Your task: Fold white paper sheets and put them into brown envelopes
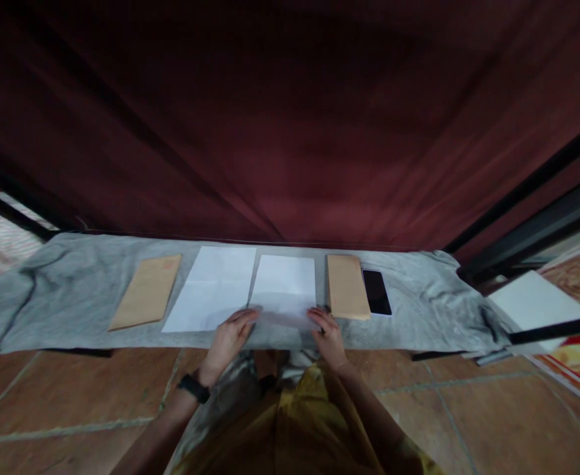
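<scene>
A white sheet of paper (pixel 284 282) lies in the middle of a grey cloth (pixel 72 290), its near edge lifted. My left hand (pixel 230 340) pinches the sheet's near left corner. My right hand (pixel 326 333) pinches its near right corner. A second white sheet (pixel 213 287), creased by folds, lies flat just to the left. A brown envelope (pixel 147 291) rests further left. Another brown envelope (pixel 346 285) lies right of the held sheet, with a black phone (pixel 376 291) beside it. A dark watch sits on my left wrist.
A dark red curtain (pixel 290 132) hangs behind the cloth. Black metal bars (pixel 532 224) run at the right, with a white board (pixel 537 300) and a colourful printed sheet (pixel 579 363) beyond. Terracotta floor tiles (pixel 72 396) lie in front.
</scene>
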A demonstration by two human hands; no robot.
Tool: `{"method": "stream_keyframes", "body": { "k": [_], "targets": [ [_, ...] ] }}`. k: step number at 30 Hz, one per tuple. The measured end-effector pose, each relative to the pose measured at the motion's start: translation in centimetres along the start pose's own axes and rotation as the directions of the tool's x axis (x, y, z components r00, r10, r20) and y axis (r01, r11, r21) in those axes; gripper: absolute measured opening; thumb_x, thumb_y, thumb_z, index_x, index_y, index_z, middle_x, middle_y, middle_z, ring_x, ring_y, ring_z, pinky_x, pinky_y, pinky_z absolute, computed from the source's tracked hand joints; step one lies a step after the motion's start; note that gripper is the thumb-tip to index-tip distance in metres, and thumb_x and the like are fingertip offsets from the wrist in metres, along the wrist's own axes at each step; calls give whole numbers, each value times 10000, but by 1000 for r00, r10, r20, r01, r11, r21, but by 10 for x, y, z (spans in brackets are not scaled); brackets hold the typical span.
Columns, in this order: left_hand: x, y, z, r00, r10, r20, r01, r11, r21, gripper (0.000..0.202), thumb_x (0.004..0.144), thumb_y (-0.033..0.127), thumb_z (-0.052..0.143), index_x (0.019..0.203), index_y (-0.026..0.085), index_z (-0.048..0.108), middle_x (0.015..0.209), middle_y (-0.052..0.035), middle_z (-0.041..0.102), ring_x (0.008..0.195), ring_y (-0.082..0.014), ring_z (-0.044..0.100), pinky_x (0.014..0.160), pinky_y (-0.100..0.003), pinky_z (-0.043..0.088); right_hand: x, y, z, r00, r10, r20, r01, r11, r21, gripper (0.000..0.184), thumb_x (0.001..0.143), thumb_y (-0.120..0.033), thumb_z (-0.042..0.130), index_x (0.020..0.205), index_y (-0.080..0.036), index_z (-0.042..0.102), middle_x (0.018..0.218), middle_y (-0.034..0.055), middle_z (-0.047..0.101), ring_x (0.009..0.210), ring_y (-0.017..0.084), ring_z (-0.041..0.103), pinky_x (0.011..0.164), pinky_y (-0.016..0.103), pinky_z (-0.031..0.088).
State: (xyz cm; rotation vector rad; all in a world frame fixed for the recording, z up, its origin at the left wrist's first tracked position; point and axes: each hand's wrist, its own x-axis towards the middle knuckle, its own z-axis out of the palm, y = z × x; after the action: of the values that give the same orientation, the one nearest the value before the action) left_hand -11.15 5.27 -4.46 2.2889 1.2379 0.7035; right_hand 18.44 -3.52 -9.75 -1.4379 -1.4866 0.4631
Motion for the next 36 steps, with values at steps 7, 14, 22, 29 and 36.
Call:
{"method": "stream_keyframes", "body": {
  "k": [7, 14, 22, 29, 36],
  "targets": [
    [49, 24, -35, 964, -212, -163, 177, 963, -205, 390, 868, 529, 589, 969, 189, 754, 947, -60, 791, 828, -221, 707, 768, -309, 549, 54, -29, -14, 968, 228, -103, -201, 954, 222, 286, 906, -454, 599, 840, -200, 715, 797, 27, 713, 786, 205, 640, 765, 318, 522],
    [77, 25, -50, 941, -261, -214, 185, 929, -319, 380, 810, 504, 600, 589, 203, 527, 548, 54, 495, 581, -116, 450, 574, -232, 365, 88, -39, -11, 944, 312, -106, -247, 883, 400, 319, 815, -522, 646, 802, -204, 670, 695, -19, 624, 663, 153, 531, 616, 247, 441],
    [76, -3, -16, 919, -394, -2, 316, 741, -593, 468, 647, 508, 731, 967, 172, 677, 699, 6, 682, 666, -170, 612, 638, -271, 474, 97, -19, 0, 929, 358, -95, -301, 878, 372, 317, 789, -530, 605, 776, -214, 623, 652, -30, 574, 613, 138, 476, 557, 234, 387],
    [70, -16, 16, 918, -391, 61, 360, 761, -539, 207, 673, 354, 673, 764, 169, 689, 649, -6, 688, 646, -185, 632, 592, -267, 482, 83, 2, 3, 918, 383, -100, -341, 893, 292, 219, 748, -442, 638, 725, -229, 592, 604, -61, 524, 580, 131, 460, 552, 238, 386],
    [45, -20, 12, 943, -307, 125, 327, 804, -496, 224, 697, 339, 682, 829, 170, 747, 841, -41, 775, 813, -237, 703, 765, -345, 567, 36, 2, 5, 930, 368, -4, -352, 891, 288, 260, 785, -424, 635, 909, -210, 715, 832, 25, 754, 786, 211, 676, 743, 337, 557]
  ]
}}
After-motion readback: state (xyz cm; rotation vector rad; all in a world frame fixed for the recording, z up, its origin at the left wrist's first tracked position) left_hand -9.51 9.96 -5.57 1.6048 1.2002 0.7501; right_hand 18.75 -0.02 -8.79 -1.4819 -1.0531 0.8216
